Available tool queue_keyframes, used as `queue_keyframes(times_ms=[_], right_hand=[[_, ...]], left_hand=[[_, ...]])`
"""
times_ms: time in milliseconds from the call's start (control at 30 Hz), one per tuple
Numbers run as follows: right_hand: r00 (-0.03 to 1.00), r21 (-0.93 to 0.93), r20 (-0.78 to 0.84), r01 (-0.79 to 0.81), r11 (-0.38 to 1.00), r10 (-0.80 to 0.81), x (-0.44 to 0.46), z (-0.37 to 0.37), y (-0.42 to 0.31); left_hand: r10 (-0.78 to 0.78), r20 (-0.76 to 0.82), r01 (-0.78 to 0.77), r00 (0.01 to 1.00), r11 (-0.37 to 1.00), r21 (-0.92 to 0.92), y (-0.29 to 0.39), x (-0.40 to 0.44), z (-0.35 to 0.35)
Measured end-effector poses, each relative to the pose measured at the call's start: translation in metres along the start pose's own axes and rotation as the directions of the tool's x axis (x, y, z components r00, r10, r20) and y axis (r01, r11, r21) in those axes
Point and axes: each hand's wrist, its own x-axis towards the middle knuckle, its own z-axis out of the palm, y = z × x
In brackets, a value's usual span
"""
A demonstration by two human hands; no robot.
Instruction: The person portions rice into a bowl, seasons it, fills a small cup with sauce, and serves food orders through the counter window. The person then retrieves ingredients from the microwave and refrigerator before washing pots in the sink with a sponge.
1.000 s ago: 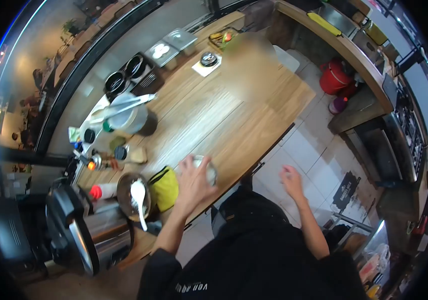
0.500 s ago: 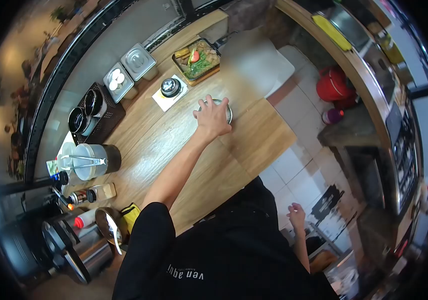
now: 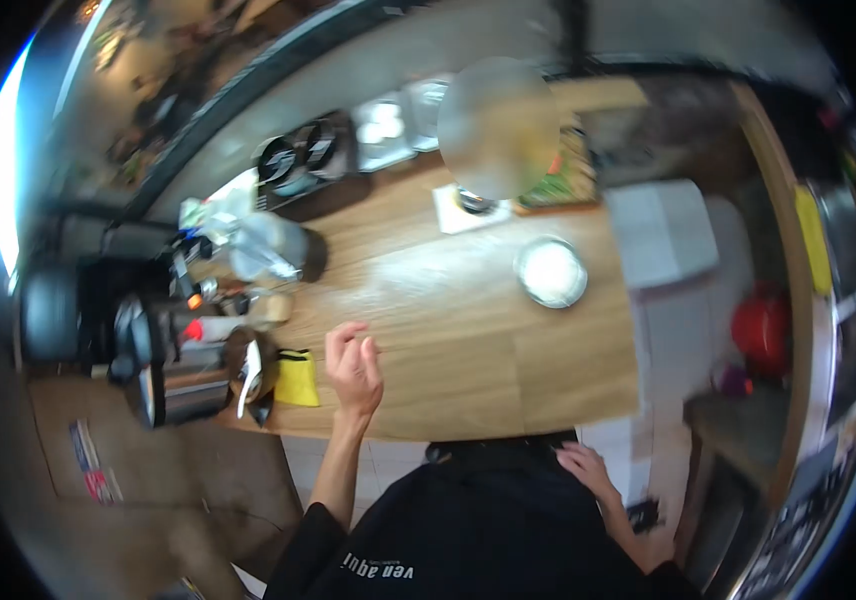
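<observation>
My left hand (image 3: pixel 355 370) is over the front left of the wooden table (image 3: pixel 448 350), its fingers loosely curled with nothing visible in them. A small yellow pouch (image 3: pixel 297 378) lies just left of it. Low by my waist, at the table's front edge, my right hand (image 3: pixel 585 466) has its fingers spread and holds nothing. A round dish (image 3: pixel 552 272) with a pale rim and bright white middle sits on the right part of the table, apart from both hands. Behind it, a food-filled pan (image 3: pixel 576 180) is partly hidden by a blurred patch.
A small dark-topped pot (image 3: pixel 475 203) stands on a white napkin. Along the back are a metal container of white eggs (image 3: pixel 382 130) and a dark basket of pans (image 3: pixel 318 195). Left are a clear pitcher (image 3: pixel 273 245) and a brown bowl (image 3: pixel 248 362). A white stool (image 3: pixel 670 235) stands right.
My left hand has let go of the round dish and drawn back toward the front left. My right hand has come in to my waist. The view has turned.
</observation>
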Motion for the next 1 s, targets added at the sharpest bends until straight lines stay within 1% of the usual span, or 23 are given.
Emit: queue_keyframes(times_ms=[67,100,133,167,200,233,267,300,333,400,433,467,500,533,600,633,667,733,800,833,900,967,1000], right_hand=[[0.978,-0.113,0.21,0.01,0.994,0.014,0.012,-0.032,-0.037],[0.947,-0.148,0.31,-0.036,0.988,0.081,0.017,-0.044,-0.058],[0.944,-0.159,0.323,-0.008,0.987,0.059,0.022,-0.055,-0.076],[0.883,-0.265,0.457,0.019,0.964,0.108,0.028,-0.065,-0.095],[0.804,-0.363,0.569,0.058,0.93,0.172,0.035,-0.072,-0.114],[0.802,-0.369,0.575,0.075,0.926,0.164,0.039,-0.077,-0.133],[0.831,-0.174,0.553,0.033,0.984,0.07,0.044,-0.079,-0.152],[0.859,0.035,0.511,-0.007,0.999,-0.012,0.049,-0.077,-0.172],[0.856,0.031,0.517,-0.005,1.0,-0.011,0.055,-0.075,-0.196],[0.949,0.26,0.251,0.123,0.958,-0.19,0.071,-0.062,-0.242],[0.95,0.254,0.249,0.125,0.959,-0.19,0.081,-0.048,-0.258],[0.959,0.308,0.028,0.259,0.915,-0.281,0.091,-0.034,-0.271],[0.916,0.329,-0.193,0.397,0.857,-0.351,0.101,-0.022,-0.285],[0.916,0.318,-0.191,0.398,0.861,-0.353,0.11,-0.012,-0.3],[0.823,0.154,-0.366,0.513,0.844,-0.434,0.125,0.011,-0.331],[0.8,0.194,-0.413,0.545,0.816,-0.436,0.13,0.025,-0.349],[0.803,0.18,-0.395,0.545,0.819,-0.447,0.129,0.033,-0.355],[0.851,0.058,-0.308,0.463,0.884,-0.426,0.135,0.048,-0.367],[0.836,-0.077,-0.274,0.474,0.877,-0.476,0.131,0.06,-0.375],[0.86,-0.1,-0.272,0.421,0.901,-0.432,0.127,0.065,-0.373],[0.892,-0.151,-0.25,0.35,0.925,-0.378,0.113,0.074,-0.357],[0.912,0.167,-0.364,0.265,0.95,-0.19,0.108,0.084,-0.333],[0.919,0.144,-0.346,0.25,0.957,-0.188,0.105,0.088,-0.327]], left_hand=[[0.163,-0.27,-0.068,0.949,0.941,0.331,-0.005,0.018,-0.059],[0.02,-0.474,0.033,0.88,0.994,0.105,-0.008,0.027,-0.077],[0.116,-0.496,-0.021,0.86,0.981,0.194,-0.038,0.031,-0.106],[0.01,-0.525,0.1,0.851,0.978,0.181,-0.037,0.045,-0.133],[-0.025,-0.537,0.093,0.843,0.991,0.099,-0.058,0.056,-0.156],[-0.122,-0.549,0.164,0.827,0.986,0.029,-0.089,0.062,-0.176],[-0.283,-0.55,0.184,0.786,0.956,-0.228,-0.102,0.079,-0.191],[-0.311,-0.505,0.255,0.805,0.95,-0.179,-0.119,0.094,-0.21],[-0.328,-0.459,0.273,0.826,0.944,-0.184,-0.149,0.106,-0.225],[-0.315,-0.444,0.358,0.839,0.934,0.014,-0.199,0.132,-0.248],[-0.277,-0.418,0.378,0.865,0.908,0.18,-0.217,0.143,-0.258],[-0.345,-0.361,0.434,0.867,0.878,0.203,-0.232,0.153,-0.267],[-0.196,-0.254,0.276,0.947,0.902,0.331,-0.265,0.162,-0.275],[-0.048,-0.124,0.098,0.991,0.894,0.437,-0.296,0.172,-0.282],[-0.118,0.207,0.0,0.971,0.87,0.493,-0.306,0.192,-0.287],[-0.139,0.245,0.007,0.959,0.881,0.473,-0.319,0.201,-0.279],[-0.163,0.273,0.023,0.948,0.891,0.454,-0.33,0.204,-0.269],[-0.172,0.159,0.047,0.972,0.809,0.586,-0.332,0.207,-0.249],[-0.165,0.193,-0.023,0.967,0.699,0.715,-0.333,0.212,-0.241],[-0.241,0.214,0.006,0.947,0.678,0.735,-0.334,0.212,-0.239],[-0.266,0.281,0.01,0.922,0.741,0.671,-0.336,0.212,-0.247],[-0.223,0.336,0.014,0.915,0.851,0.526,-0.357,0.208,-0.246],[-0.17,0.311,0.019,0.935,0.9,0.435,-0.367,0.207,-0.241]])
